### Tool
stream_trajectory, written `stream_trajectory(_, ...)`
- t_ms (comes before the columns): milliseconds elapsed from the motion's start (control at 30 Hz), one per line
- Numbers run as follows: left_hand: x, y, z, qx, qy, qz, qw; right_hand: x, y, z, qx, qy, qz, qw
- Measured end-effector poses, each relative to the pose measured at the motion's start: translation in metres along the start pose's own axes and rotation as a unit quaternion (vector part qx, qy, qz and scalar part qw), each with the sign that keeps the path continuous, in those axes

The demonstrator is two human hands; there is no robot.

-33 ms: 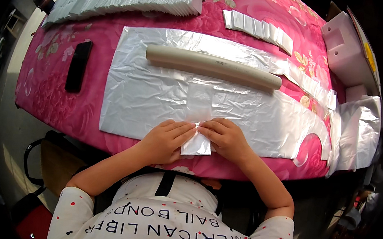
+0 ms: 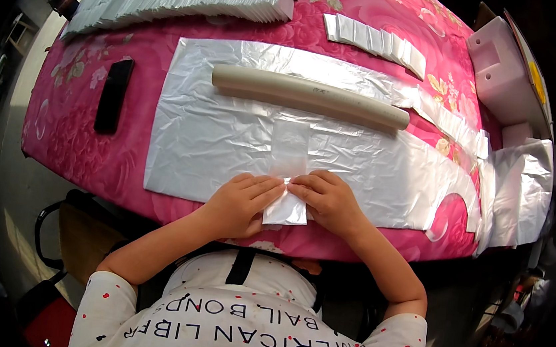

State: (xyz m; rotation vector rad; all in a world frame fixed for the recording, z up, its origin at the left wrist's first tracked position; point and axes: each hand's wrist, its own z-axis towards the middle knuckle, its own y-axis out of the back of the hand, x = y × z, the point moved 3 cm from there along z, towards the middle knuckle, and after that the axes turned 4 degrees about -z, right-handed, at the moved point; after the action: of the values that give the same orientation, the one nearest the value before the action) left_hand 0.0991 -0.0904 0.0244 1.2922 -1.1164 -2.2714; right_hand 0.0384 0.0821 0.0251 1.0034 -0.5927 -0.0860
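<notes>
Held left hand (image 2: 240, 200) and right hand (image 2: 327, 202) fingertip to fingertip on the folded plastic strip (image 2: 285, 212), over the silvery sheet (image 2: 214, 144) at its near edge; could not tell pinching from pressing. Showed no visible shift since the previous picture; seemingly remained mid-fold.

Sun-patched grey floor (image 2: 11, 168), well left of left hand (image 2: 238, 200); black-framed chair (image 2: 83, 238), nearer left; pink floral-clothed table (image 2: 70, 147) beneath the hand.
</notes>
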Motion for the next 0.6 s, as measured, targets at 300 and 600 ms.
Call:
stream_trajectory(300, 0.043, 0.009, 0.032, -0.062, 0.340, -0.257, 0.903, -0.027, -0.003, 0.018, 0.033, -0.399, 0.188, 0.897)
stream_trajectory(600, 0.033, 0.020, 0.043, -0.081, 0.317, -0.130, 0.936, -0.045, 0.000, 0.036, 0.144, -0.505, 0.252, 0.813)
